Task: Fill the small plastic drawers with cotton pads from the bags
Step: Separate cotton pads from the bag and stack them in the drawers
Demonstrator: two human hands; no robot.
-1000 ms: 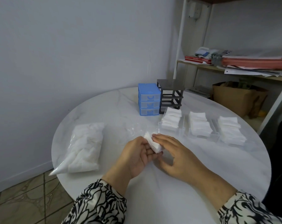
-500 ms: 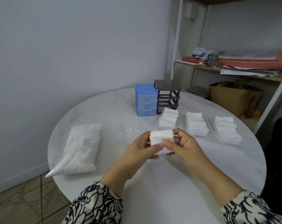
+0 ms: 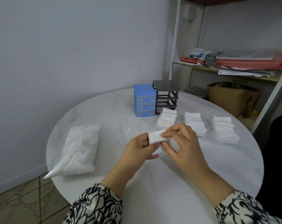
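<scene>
Two hands: my left hand [image 3: 139,147] and right hand [image 3: 181,143] both pinch a small stack of cotton pads [image 3: 156,137], mid-frame above the white table [image 3: 169,175].
Drawers: three clear trays [image 3: 208,135] heaped with pads, right of centre.
Bag: full bag of pads [image 3: 79,150], left.
Organisers: blue drawer unit [image 3: 144,101] beside empty black frame [image 3: 167,96], upper centre.

A single wide-angle head camera looks forward and down from above the near edge of a round white table [image 3: 234,167], close over the two hands and taking in the far wall [image 3: 72,46] and a shelf [image 3: 234,73] at right.
</scene>
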